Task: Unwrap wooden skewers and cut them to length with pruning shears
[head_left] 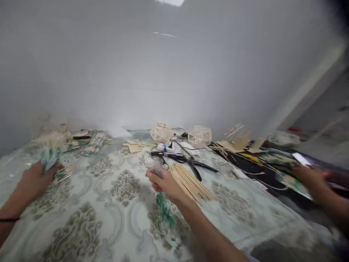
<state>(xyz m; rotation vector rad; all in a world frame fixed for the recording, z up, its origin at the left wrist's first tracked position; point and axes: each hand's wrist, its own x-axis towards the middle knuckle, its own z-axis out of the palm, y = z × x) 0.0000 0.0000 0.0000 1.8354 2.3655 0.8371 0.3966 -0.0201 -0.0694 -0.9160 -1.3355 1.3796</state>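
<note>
At the left, my left hand [37, 179] is closed around a clear plastic packet [51, 154] with green print. Pale stick ends show at its top, and thin stick tips [65, 172] show beside the fingers. My right hand [165, 182] pinches a limp clear bag with green print [165, 214], which hangs down below the fist. Loose wooden sticks [189, 183] lie fanned on the patterned tablecloth [125, 187] just right of that hand. Behind them lies a black glue gun [176, 157]. Motion blurs both packets.
Two stick-built polyhedron frames [160, 133] [200, 135] stand near the wall by a white power strip [165, 146] with cables. Packets and sticks [95, 142] lie at the back left. At the right, another person's hand [309, 176] is over a dark cluttered surface.
</note>
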